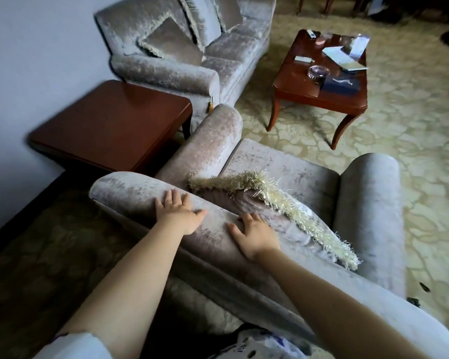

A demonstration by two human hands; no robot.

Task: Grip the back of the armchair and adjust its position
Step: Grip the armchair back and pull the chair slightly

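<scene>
A grey velvet armchair point(283, 172) stands just in front of me, seen from behind its rolled back point(130, 193). My left hand point(178, 215) lies flat on top of the back, fingers spread and pointing away from me. My right hand point(254, 235) rests a little to the right on the same rolled top, fingers curling over its front edge. Neither hand closes around anything. A fringed cushion point(275, 200) leans inside the chair against the back, right beyond my right hand.
A dark wooden side table point(109, 125) stands close to the armchair's left arm. Behind it is a matching grey sofa point(218, 47) with cushions. A wooden coffee table point(319, 86) carrying papers and an ashtray stands on the patterned carpet ahead. A wall runs along the left.
</scene>
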